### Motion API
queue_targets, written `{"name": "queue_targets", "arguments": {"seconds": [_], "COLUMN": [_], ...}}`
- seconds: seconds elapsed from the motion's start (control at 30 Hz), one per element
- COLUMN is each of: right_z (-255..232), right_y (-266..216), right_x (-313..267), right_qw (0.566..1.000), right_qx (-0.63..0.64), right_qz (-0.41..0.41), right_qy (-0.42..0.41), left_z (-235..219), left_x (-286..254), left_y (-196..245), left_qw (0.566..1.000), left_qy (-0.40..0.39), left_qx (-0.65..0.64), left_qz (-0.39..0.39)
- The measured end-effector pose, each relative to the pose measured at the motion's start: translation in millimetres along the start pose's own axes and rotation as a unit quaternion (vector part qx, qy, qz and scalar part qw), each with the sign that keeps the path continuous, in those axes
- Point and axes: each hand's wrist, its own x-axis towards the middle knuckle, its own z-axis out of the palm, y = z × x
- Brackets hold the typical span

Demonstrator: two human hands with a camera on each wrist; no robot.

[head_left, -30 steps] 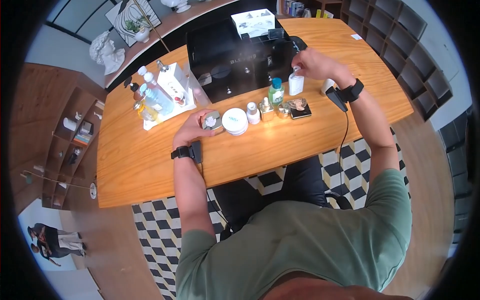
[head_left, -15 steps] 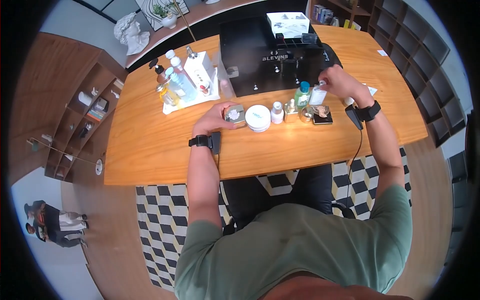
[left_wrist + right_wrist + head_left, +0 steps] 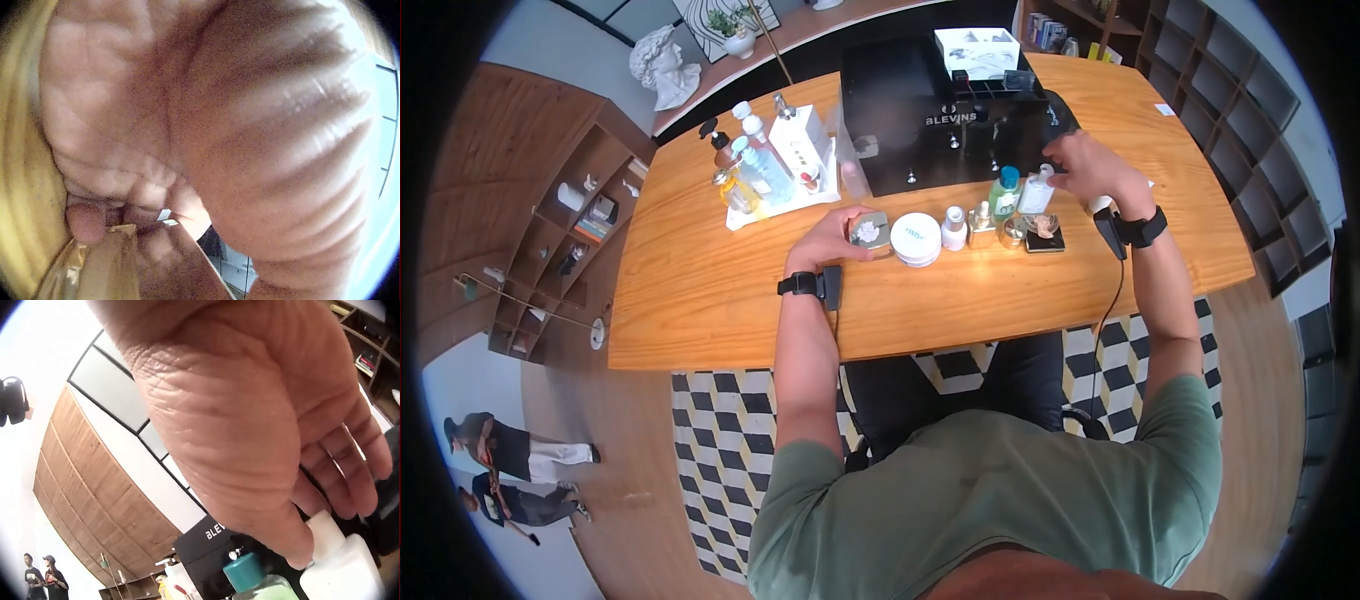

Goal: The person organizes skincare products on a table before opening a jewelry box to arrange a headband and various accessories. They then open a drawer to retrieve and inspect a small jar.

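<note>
My left hand (image 3: 824, 240) grips a square gold-toned box (image 3: 868, 231) with a pale flower on its top, at the left end of a row of cosmetics. The left wrist view shows fingers around its shiny edge (image 3: 103, 269). At the row's other end, a white bottle (image 3: 1036, 194) stands upright beside a green bottle (image 3: 1004, 198) with a teal cap. My right hand (image 3: 1095, 172) is over the white bottle, fingers spread and fairly straight. In the right wrist view the thumb lies right at the bottle's white cap (image 3: 326, 536).
Between lie a white round jar (image 3: 916, 238), small bottles (image 3: 954, 228) and a dark compact (image 3: 1045, 235). Behind stands a black case (image 3: 900, 145) bearing a white box (image 3: 978, 52). A white tray (image 3: 780, 208) of bottles is at left. Two people (image 3: 510, 470) stand far off.
The white bottle has come down beside the green one, and my right fingers have loosened from its cap. My left hand keeps its grip on the square box. The head view has shifted.
</note>
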Motion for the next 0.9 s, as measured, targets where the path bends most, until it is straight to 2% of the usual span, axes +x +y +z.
{"name": "queue_targets", "arguments": {"seconds": [0.07,0.1,0.17,0.23,0.3,0.33,0.4,0.43,0.5,0.77,0.9], "right_z": [-21.2,-30.9,-48.0,-55.2,-53.1,-46.7,-34.9,-36.6,-39.7,-45.7,-69.2], "right_y": [-10.1,-16.6,-32.2,-39.3,-40.7,-35.8,-29.2,-35.2,-48.4,-39.9,-30.3], "right_x": [0.0,2.8,16.7,38.3,70.6,89.6,120.8,124.4,132.2,151.4,142.8], "right_qw": [0.997,0.997,0.975,0.948,0.934,0.933,0.947,0.945,0.988,0.986,0.963], "right_qx": [0.02,0.015,0.071,0.023,0.033,0.03,-0.031,-0.031,-0.029,-0.019,-0.013], "right_qz": [-0.013,-0.01,-0.04,-0.102,-0.152,-0.151,-0.177,-0.178,-0.093,-0.127,-0.131], "right_qy": [0.071,0.071,0.206,0.3,0.323,0.326,0.267,0.272,0.116,0.102,0.235], "left_z": [2.3,3.5,2.7,1.1,1.9,2.6,2.8,3.4,0.5,2.2,2.3], "left_x": [-2.4,-2.8,-2.3,-2.2,-0.8,-1.0,-1.8,-1.4,-2.6,-1.4,-2.0], "left_y": [2.8,3.6,4.7,3.6,3.4,3.4,2.5,1.8,1.0,-0.1,2.8], "left_qw": [1.0,1.0,0.997,0.998,0.998,0.999,1.0,1.0,1.0,1.0,1.0], "left_qy": [0.004,0.0,0.007,-0.002,-0.009,-0.011,-0.013,-0.012,-0.007,0.009,0.009], "left_qx": [0.024,0.022,0.073,0.062,0.053,0.033,0.018,0.006,0.0,0.028,0.028], "left_qz": [0.015,0.019,0.023,0.022,0.021,0.015,0.011,0.01,0.009,0.012,0.006]}}
